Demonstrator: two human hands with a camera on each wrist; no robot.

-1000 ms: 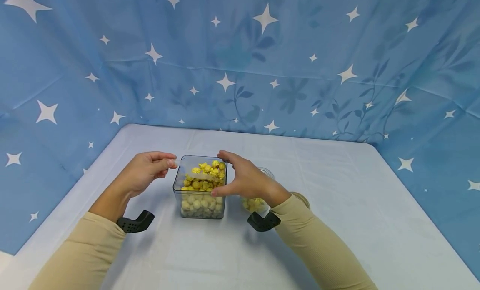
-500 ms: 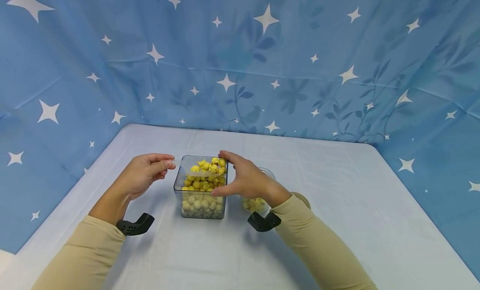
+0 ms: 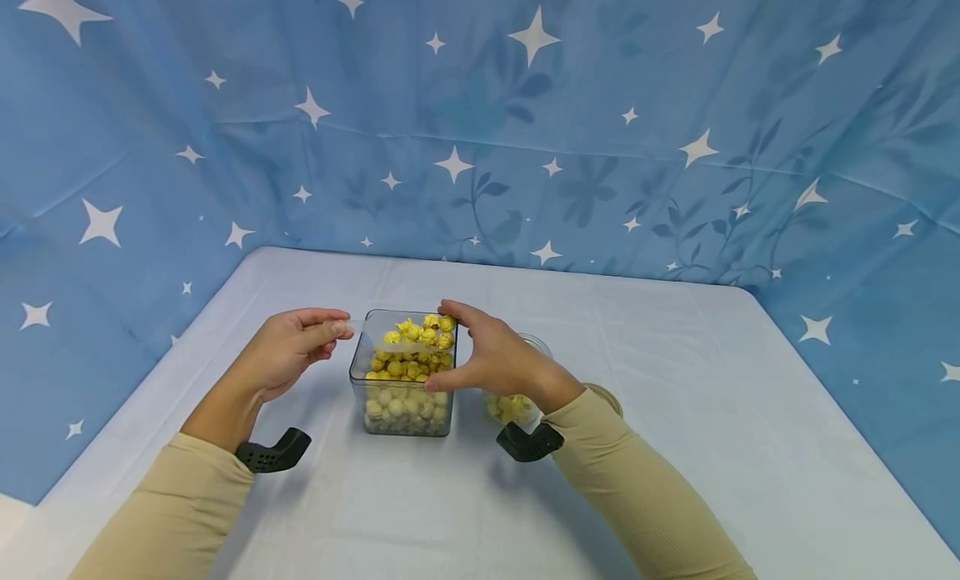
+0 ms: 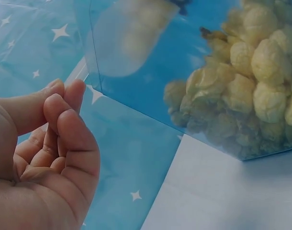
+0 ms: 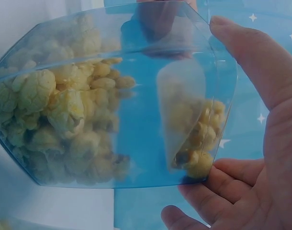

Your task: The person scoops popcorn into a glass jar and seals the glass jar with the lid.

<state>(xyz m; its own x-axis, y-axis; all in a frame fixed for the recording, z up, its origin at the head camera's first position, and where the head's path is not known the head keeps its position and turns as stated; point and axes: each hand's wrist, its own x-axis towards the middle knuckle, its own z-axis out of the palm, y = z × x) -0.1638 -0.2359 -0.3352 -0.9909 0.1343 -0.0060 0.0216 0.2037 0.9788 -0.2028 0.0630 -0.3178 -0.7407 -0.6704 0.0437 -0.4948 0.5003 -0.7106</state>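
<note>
A clear square tub [image 3: 390, 383] of yellow popcorn [image 3: 416, 334] stands on the white table. My right hand [image 3: 487, 359] spans its right side, thumb at the near rim and fingers at the far corner. Over the tub's left rim, my left hand [image 3: 288, 351] pinches the thin handle of a translucent scoop [image 3: 408, 347] between thumb and fingertips. The scoop's bowl is inside the tub. Through the wall in the right wrist view, several popcorn pieces [image 5: 198, 129] show at the scoop [image 5: 182, 79]. The left wrist view shows the left hand [image 4: 64, 129] outside the wall.
A clear round jar [image 3: 512, 409] with paler popcorn stands right of the tub, partly hidden by the right hand and wrist. Behind the right forearm lies a round gold-rimmed lid [image 3: 606, 397]. A blue starry curtain [image 3: 480, 122] hangs behind the table.
The scoop's bowl has risen very slightly inside the tub. Both hands keep almost the same position, and the right hand stays on the tub.
</note>
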